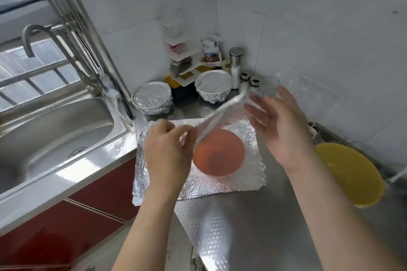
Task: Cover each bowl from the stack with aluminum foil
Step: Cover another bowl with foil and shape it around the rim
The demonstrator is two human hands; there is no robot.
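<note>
Head view: hands over orange bowl on foil

Left hand [167, 149]: fingers curled, pinching the lower end of a silvery strip [220, 114]. The strip is motion-blurred and runs diagonally up to the right.

Right hand [284, 125]: fingers straight and spread, palm facing the strip's upper end. Contact cannot be determined.

Orange bowl [220, 152]: round, smooth, uncovered. It sits on a crinkled rectangular foil sheet [242, 178] on the embossed steel counter [253, 226], between the two hands and just below them.

Two foil-wrapped bowls [152, 97] [213, 84] stand at the rear. A yellow bowl [352, 174] lies to the right.
</note>
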